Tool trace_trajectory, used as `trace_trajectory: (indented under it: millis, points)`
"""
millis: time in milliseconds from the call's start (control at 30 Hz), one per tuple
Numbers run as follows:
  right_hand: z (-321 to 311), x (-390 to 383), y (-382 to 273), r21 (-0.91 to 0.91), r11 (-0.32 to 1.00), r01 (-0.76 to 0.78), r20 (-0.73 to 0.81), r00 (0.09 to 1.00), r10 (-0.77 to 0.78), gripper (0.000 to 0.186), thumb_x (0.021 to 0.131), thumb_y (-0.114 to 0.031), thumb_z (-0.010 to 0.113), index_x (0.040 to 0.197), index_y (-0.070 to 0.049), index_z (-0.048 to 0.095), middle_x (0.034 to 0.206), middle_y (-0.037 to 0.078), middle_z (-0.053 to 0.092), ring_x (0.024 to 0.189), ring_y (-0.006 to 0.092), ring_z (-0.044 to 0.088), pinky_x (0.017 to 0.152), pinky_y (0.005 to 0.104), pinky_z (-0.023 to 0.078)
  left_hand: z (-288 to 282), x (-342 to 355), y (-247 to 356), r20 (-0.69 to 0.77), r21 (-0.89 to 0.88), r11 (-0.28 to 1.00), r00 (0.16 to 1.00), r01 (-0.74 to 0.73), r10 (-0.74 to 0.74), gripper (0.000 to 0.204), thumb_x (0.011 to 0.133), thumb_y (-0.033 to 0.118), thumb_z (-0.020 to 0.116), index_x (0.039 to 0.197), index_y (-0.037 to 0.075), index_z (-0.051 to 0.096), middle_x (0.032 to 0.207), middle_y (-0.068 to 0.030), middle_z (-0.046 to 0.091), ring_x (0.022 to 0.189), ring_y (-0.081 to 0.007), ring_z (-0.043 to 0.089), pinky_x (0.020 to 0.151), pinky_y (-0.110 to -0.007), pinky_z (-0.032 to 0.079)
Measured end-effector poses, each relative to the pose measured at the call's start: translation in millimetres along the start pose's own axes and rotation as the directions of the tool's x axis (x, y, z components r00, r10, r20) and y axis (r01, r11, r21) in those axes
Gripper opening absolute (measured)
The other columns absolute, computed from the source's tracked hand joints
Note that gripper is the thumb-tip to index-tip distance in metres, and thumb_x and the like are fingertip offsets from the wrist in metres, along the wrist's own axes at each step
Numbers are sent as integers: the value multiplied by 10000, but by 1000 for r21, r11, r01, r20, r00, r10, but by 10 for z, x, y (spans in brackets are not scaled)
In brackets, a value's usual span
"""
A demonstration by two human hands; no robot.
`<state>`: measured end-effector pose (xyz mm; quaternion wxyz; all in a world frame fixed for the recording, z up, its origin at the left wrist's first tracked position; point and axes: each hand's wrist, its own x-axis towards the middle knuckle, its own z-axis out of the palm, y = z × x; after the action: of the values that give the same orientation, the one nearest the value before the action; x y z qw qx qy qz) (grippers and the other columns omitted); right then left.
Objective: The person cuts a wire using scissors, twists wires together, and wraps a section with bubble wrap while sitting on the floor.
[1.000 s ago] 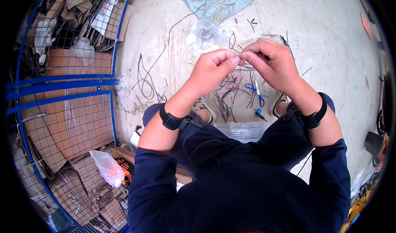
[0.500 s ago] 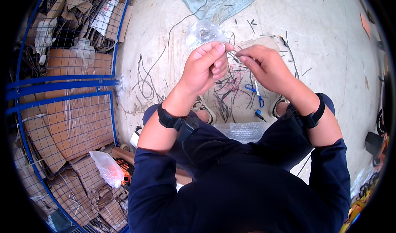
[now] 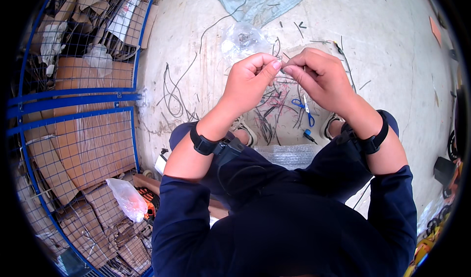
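Note:
My left hand (image 3: 249, 80) is closed, thumb and index finger pinched together at the tips. Opposite it, my right hand (image 3: 320, 76) pinches too, its fingertips almost touching the left ones. A thin dark wire (image 3: 282, 71) is held between the two sets of fingertips; most of it is hidden by the fingers. Below the hands, cut pieces of black and red wire (image 3: 267, 115) lie scattered on the floor between my feet. Scissors with blue handles (image 3: 310, 120) lie open below my right hand. A small blue and black tool (image 3: 308, 136) lies nearer to me.
A clear plastic bag (image 3: 243, 39) and a grey-green cloth (image 3: 260, 0) lie beyond the hands. Long loose cable (image 3: 169, 93) coils at the left. A blue wire cage (image 3: 73, 100) full of cardboard stands along the left side. Bubble wrap (image 3: 287, 157) lies between my legs.
My left hand has turned and moved slightly right, its thumb now pressing against the index fingertip close to the right fingers. The right hand has shifted only a little.

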<state>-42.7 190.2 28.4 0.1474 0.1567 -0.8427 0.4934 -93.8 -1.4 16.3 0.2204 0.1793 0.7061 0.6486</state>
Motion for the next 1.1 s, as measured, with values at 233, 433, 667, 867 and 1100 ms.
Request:
trace_trajectory:
  millis: [233, 433, 667, 867, 1100]
  points:
    - [25, 0, 68, 126, 980, -152, -100, 981, 165, 113, 825, -115, 725, 856, -28, 660, 678, 46, 602, 534, 117, 504, 499, 251, 410, 11, -18, 95, 186, -100, 987, 977, 126, -106, 246, 978, 238, 558, 979, 12, 655, 634, 46, 501, 547, -35, 427, 504, -185, 348]
    - [19, 11, 71, 114, 972, -205, -55, 976, 213, 102, 872, -124, 670, 884, -23, 661, 706, 74, 611, 573, 147, 539, 533, 274, 438, -74, 6, 73, 329, -480, 837, 938, 264, -107, 226, 984, 187, 533, 1017, -16, 627, 626, 36, 476, 524, -49, 390, 486, -199, 320]
    - [94, -84, 195, -25, 999, -47, 193, 980, 51, 106, 863, -117, 627, 917, -39, 674, 825, 139, 648, 791, 313, 620, 688, 386, 496, -94, 60, 39, 75, -545, 816, 981, 191, -179, 243, 965, 196, 574, 1054, -22, 634, 654, 37, 492, 540, -46, 381, 489, -207, 307]
    - [48, -68, 40, 0, 999, 34, 250, 968, -33, 102, 839, -95, 642, 922, -43, 673, 826, 125, 649, 799, 319, 620, 689, 389, 499, 34, 29, 13, -91, 47, 996, 993, 76, -72, 216, 943, 208, 618, 1008, 9, 672, 675, 42, 530, 581, -32, 426, 522, -189, 348]
    - [-22, 1, -26, 9, 996, -91, 67, 994, 90, 91, 843, -104, 689, 867, -29, 645, 726, 82, 620, 579, 192, 555, 530, 297, 433, -23, 34, -21, 93, -24, 985, 981, 172, -169, 222, 972, 218, 561, 991, 18, 656, 674, 32, 528, 587, -43, 448, 531, -191, 375]
